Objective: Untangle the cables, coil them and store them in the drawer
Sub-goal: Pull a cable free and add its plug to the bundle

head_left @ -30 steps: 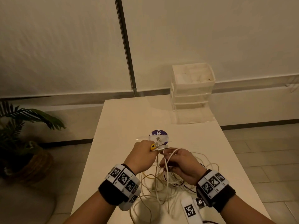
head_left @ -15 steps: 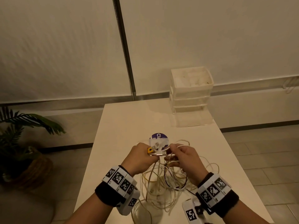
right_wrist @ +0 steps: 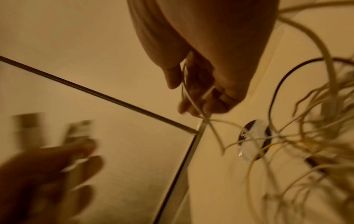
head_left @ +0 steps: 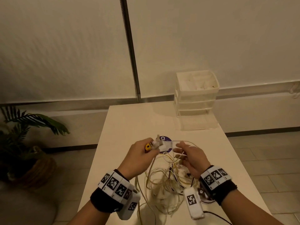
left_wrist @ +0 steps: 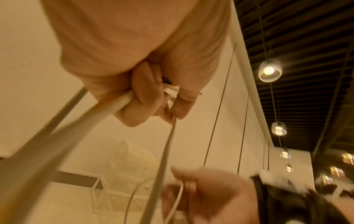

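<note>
A tangle of thin white and yellowish cables [head_left: 164,181] with a black strand hangs between my hands and pools on the white table [head_left: 129,120]. My left hand [head_left: 141,153] grips several cable ends, among them a yellow plug [head_left: 148,146] and white connectors [head_left: 159,143]; the left wrist view shows its fingers [left_wrist: 145,94] curled round the cables [left_wrist: 168,136]. My right hand [head_left: 190,155] pinches a thin white cable [right_wrist: 186,91] just right of them. A translucent drawer unit [head_left: 196,98] stands at the table's far right.
A round purple sticker [head_left: 165,144] lies on the table behind my hands. A potted plant [head_left: 24,143] in a wicker basket stands on the floor at the left. The table's right edge borders tiled floor [head_left: 267,159].
Both hands have lifted and drawn slightly apart, stretching a white cable between them. The tangle now hangs more loosely below, and the head view has tilted up a little.
</note>
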`<control>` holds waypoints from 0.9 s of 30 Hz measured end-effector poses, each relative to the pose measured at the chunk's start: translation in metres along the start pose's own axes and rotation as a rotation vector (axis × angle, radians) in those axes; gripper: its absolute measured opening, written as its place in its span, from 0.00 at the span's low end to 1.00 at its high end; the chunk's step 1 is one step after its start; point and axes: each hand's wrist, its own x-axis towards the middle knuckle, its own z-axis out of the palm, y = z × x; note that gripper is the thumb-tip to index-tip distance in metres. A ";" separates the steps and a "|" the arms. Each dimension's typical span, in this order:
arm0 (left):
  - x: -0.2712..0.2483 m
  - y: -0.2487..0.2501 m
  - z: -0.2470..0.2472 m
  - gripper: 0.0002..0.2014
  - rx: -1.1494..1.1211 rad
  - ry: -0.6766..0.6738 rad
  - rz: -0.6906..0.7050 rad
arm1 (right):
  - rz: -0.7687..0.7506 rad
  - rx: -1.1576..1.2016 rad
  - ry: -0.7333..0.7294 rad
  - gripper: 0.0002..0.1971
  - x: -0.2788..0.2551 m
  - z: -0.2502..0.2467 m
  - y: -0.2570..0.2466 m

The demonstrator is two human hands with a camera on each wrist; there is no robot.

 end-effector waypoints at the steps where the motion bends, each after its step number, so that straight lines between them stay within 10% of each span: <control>1: 0.000 0.004 -0.007 0.13 -0.077 0.028 0.007 | 0.047 -0.094 0.029 0.20 0.007 -0.011 0.001; 6: -0.003 0.024 -0.039 0.09 -0.331 0.093 0.031 | -0.053 -1.375 0.104 0.34 0.016 -0.064 -0.006; 9: -0.006 0.038 -0.050 0.10 -0.395 0.097 0.089 | -0.281 -1.604 0.223 0.29 -0.007 -0.045 -0.043; 12: -0.009 0.054 -0.051 0.09 -0.449 0.072 0.146 | -0.545 -1.516 0.141 0.18 -0.041 -0.007 -0.082; 17: -0.011 0.062 -0.047 0.11 -0.423 0.051 0.256 | -0.590 -0.905 -0.717 0.16 -0.088 0.075 -0.069; 20: -0.017 0.056 -0.048 0.13 -0.366 0.107 0.341 | -0.757 -0.823 -0.585 0.02 -0.087 0.094 -0.052; 27: -0.028 0.043 -0.061 0.13 -0.517 0.102 0.359 | -0.961 -0.897 -0.751 0.12 -0.085 0.074 -0.030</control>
